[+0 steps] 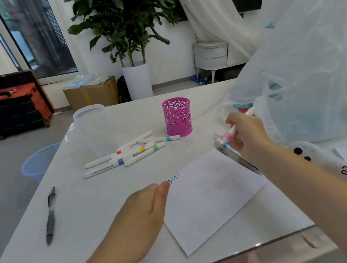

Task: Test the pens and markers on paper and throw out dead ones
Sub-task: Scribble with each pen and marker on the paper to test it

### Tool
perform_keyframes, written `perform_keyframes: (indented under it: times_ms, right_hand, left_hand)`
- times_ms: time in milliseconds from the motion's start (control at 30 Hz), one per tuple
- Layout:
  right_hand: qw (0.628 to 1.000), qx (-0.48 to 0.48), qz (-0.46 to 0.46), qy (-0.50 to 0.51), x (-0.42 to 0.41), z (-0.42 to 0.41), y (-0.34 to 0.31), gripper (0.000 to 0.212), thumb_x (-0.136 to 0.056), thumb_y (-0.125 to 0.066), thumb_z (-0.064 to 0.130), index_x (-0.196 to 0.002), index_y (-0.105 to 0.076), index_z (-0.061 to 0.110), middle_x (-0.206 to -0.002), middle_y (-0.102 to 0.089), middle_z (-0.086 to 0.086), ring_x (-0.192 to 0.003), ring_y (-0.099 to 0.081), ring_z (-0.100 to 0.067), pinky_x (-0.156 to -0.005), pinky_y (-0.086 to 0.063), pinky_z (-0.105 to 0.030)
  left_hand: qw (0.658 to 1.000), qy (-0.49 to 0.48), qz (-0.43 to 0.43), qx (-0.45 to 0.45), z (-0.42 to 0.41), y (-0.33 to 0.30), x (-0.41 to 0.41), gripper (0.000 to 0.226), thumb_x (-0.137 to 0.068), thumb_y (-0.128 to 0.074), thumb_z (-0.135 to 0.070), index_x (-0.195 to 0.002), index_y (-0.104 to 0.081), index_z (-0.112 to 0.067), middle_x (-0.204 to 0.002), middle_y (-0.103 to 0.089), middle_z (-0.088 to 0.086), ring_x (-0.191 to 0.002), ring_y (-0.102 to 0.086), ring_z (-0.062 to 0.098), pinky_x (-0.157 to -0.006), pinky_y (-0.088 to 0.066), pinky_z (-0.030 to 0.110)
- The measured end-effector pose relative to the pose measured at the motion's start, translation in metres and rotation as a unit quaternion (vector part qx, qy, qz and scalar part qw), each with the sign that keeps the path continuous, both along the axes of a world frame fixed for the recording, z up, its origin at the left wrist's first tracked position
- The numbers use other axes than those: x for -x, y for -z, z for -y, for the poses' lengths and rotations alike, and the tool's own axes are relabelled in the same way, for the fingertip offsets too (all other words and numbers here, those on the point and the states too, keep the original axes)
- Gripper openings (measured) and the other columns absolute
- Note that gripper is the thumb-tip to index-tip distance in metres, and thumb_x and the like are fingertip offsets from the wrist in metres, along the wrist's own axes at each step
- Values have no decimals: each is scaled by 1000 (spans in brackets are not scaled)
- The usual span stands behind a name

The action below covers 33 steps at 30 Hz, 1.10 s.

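Both hands busy: left hand [145, 212] flat at paper [212, 200] edge, right hand [248, 134] gripping markers [228, 136].

Right hand [247, 136] hides the bundled markers' [228, 137] middles; count unclear

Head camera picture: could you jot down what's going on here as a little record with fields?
left hand: open, fingertips at the corner of the paper
right hand: grips a bundle of pens and markers
paper marks: short coloured scribbles by the upper left corner
loose markers: a white pile on the table
pen holder: pink, cut-out pattern, behind the pile
black pen: lies alone at the left
bin: blue basket on the floor
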State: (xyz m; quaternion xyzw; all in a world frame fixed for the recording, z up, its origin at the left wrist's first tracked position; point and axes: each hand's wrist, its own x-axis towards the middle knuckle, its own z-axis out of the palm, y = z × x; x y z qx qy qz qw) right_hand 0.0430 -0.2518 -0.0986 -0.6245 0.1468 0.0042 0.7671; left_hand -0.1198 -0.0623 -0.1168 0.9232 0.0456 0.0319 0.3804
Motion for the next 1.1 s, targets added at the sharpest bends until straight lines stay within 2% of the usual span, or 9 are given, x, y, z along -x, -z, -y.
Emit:
perform_keyframes:
  times_ms: [67, 167, 267, 367, 500, 667, 767, 900, 1100]
  right_hand:
    - [997, 4, 20, -69, 11, -10, 4, 23, -91, -49, 17, -70, -52, 8, -40, -40, -2, -33, -33, -10, -36, -29, -16]
    - [988, 27, 38, -144, 13, -24, 10, 40, -99, -42, 32, -87, -70, 7, -63, -69, -9, -50, -60, -15, -46, -47, -22]
    - [976, 80, 87, -185, 10, -34, 23, 18, -92, -60, 20, -91, -70, 5, -74, -72, -8, -64, -64, -16, -58, -52, -22]
    - [961, 174, 129, -173, 10, -43, 42, 10, -84, -68, 17, -75, -67, 13, -58, -62, 2, -52, -53, -5, -53, -41, -20]
    - [945, 256, 147, -141, 16, -51, 60, 31, -89, -59, 25, -61, -61, 12, -45, -56, 6, -39, -48, 0, -48, -39, -18]
    - [949, 197, 180, -170, 19, -56, 64, 16, -83, -72, 21, -74, -68, 9, -63, -69, 1, -48, -55, -1, -49, -45, -17]
    - [949, 195, 192, -158, 18, -56, 67, 20, -76, -79, 20, -67, -67, 7, -62, -64, 5, -50, -53, 1, -50, -42, -15]
    - [924, 286, 178, -183, 17, -59, 70, 29, -88, -65, 31, -68, -64, 9, -53, -58, 7, -45, -49, -1, -53, -44, -22]
    - [914, 300, 182, -203, 17, -62, 69, 28, -90, -63, 31, -72, -64, 10, -58, -60, 5, -54, -54, -7, -61, -47, -25]
  left_hand:
    - [999, 4, -15, -37, 4, -2, -5, 44, -96, -25, -48, -69, -36, -15, -66, -41, 0, -61, -38, 16, -63, -34, 31]
    - [984, 39, -32, -170, 22, -1, -5, 43, -96, -24, -52, -68, -32, -20, -66, -42, -2, -62, -41, 16, -60, -32, 32]
    - [964, 54, -40, -258, 35, 5, -7, 37, -95, -31, -54, -73, -32, -24, -73, -48, -6, -63, -43, 13, -59, -31, 30]
    - [944, 62, -87, -311, 35, 16, -10, 33, -93, -36, -54, -88, -35, -21, -90, -54, -5, -78, -52, 17, -66, -34, 30]
    - [938, 70, -125, -315, 32, 20, -7, 35, -94, -37, -53, -87, -36, -19, -86, -50, -3, -76, -45, 19, -67, -33, 30]
    - [941, 75, -144, -298, 30, 17, -7, 33, -93, -40, -52, -88, -38, -19, -88, -51, -3, -76, -45, 18, -67, -32, 29]
    - [941, 78, -145, -294, 30, 16, -9, 33, -94, -40, -51, -90, -39, -18, -95, -55, 0, -77, -45, 18, -67, -31, 29]
    - [943, 80, -142, -289, 29, 14, -8, 34, -94, -40, -51, -89, -39, -17, -86, -47, -2, -75, -43, 19, -66, -30, 29]
    - [941, 89, -139, -294, 28, 15, -8, 36, -94, -40, -52, -89, -41, -16, -81, -45, -2, -74, -44, 19, -63, -30, 30]
